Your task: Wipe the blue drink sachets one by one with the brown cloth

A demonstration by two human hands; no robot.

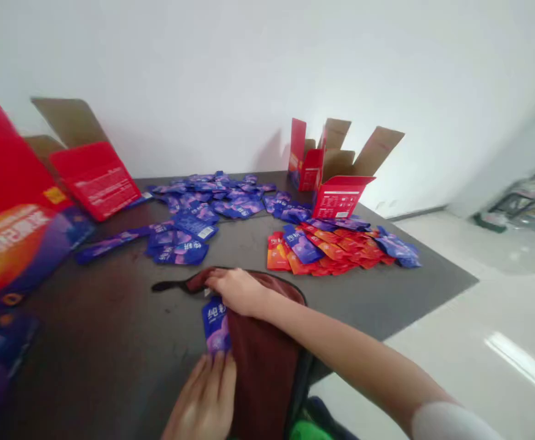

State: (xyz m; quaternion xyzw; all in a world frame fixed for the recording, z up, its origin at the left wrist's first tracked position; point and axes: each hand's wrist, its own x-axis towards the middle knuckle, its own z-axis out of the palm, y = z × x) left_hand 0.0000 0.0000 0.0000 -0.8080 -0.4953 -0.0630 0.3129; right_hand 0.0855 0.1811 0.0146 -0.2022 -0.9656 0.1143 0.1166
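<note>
A brown cloth [262, 373] with black edging and a dark loop at its far left lies at the table's front edge. My right hand [239, 292] reaches over it from the right, with its fingers closed on the upper left edge of the cloth. Just below those fingers a purple-blue sachet [216, 324] with white lettering shows, its right side against the cloth. My left hand [207, 391] is at the bottom, its fingers stretched out flat with the tips touching the sachet's lower end. Its thumb is hidden.
Purple sachets [235, 205] spread along the back of the grey table [111, 330]. Orange-red sachets [340, 250] with a few purple ones are heaped at right. Opened red cartons [340, 198] stand behind them. A large red carton [14, 214] occupies the left.
</note>
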